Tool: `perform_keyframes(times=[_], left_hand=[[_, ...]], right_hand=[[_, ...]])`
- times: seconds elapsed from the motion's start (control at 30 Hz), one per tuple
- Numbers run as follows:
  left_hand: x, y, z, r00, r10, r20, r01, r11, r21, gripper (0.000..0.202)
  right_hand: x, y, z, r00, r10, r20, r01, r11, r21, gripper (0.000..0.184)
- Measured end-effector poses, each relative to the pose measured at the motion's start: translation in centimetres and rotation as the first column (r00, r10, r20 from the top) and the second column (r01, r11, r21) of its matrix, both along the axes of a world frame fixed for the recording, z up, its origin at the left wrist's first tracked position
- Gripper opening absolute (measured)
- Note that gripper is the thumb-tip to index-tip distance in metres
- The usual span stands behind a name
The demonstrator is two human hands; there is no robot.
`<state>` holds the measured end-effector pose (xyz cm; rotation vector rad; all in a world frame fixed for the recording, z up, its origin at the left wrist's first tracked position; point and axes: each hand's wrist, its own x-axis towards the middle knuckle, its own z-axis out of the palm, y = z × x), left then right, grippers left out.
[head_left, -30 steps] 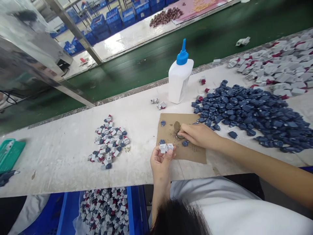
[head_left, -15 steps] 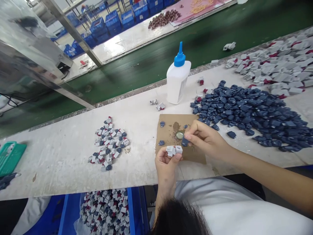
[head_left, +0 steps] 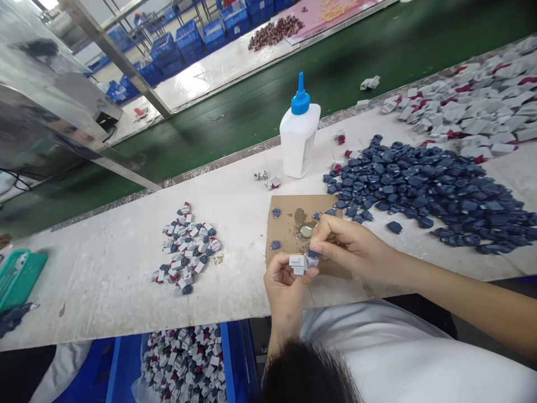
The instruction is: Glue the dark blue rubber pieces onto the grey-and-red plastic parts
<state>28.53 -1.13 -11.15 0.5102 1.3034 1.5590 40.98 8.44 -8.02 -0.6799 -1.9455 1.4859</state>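
My left hand (head_left: pixel 287 291) is closed around a light grey plastic piece (head_left: pixel 298 263) at the near edge of the cardboard. Pinched in my right hand (head_left: pixel 348 246) is a small dark blue plastic piece (head_left: pixel 312 253), pressed against the right end of the grey one; my fingers partly cover it. Just beyond the hands, a small pool of clear liquid (head_left: pixel 306 231) lies on the brown cardboard (head_left: pixel 279 224). A few loose blue pieces (head_left: pixel 275 244) rest on that cardboard. Behind it a white squeeze bottle (head_left: pixel 298 137) with a blue nozzle stands upright.
Dark blue pieces (head_left: pixel 419 190) form a large heap on the right, with grey and red pieces (head_left: pixel 474 112) behind. Joined pieces (head_left: pixel 184 252) lie in a pile at left. Below the table edge, a blue crate (head_left: pixel 226 358) holds more. A green conveyor belt (head_left: pixel 235 106) runs behind.
My right hand has brought the blue piece from above the cardboard down and left onto the grey piece. The grey piece has turned in my left hand.
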Motion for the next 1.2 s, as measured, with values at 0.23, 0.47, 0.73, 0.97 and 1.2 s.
perform_keyframes(times=[0.23, 0.47, 0.73, 0.97, 1.2], left_hand=[[-0.2, 0.4, 1.0, 0.988, -0.032, -0.151, 0.055, 0.987, 0.152, 0.022], [-0.3, 0.9, 1.8, 0.959, -0.06, -0.277, 0.141, 0.949, 0.283, 0.027], [-0.2, 0.8, 1.8, 0.947, -0.072, -0.313, 0.195, 0.903, 0.383, 0.032], [0.4, 1.0, 1.6, 0.91, 0.067, -0.409, 0.146, 0.871, 0.469, 0.033], [0.9, 0.6, 1.3, 0.912, 0.091, -0.401, 0.107, 0.889, 0.445, 0.027]], right_hand=[[0.5, -0.4, 0.1, 0.996, -0.06, -0.063, 0.062, 0.998, 0.033, 0.024], [1.9, -0.3, 2.3, 0.999, -0.032, 0.006, 0.027, 0.927, 0.374, 0.017], [2.1, -0.3, 2.5, 0.999, 0.048, 0.02, -0.052, 0.89, 0.452, 0.017], [1.5, -1.5, 2.2, 0.994, -0.081, -0.077, 0.106, 0.898, 0.427, 0.018], [1.3, -2.1, 1.9, 0.987, -0.125, -0.101, 0.156, 0.891, 0.427, 0.023]])
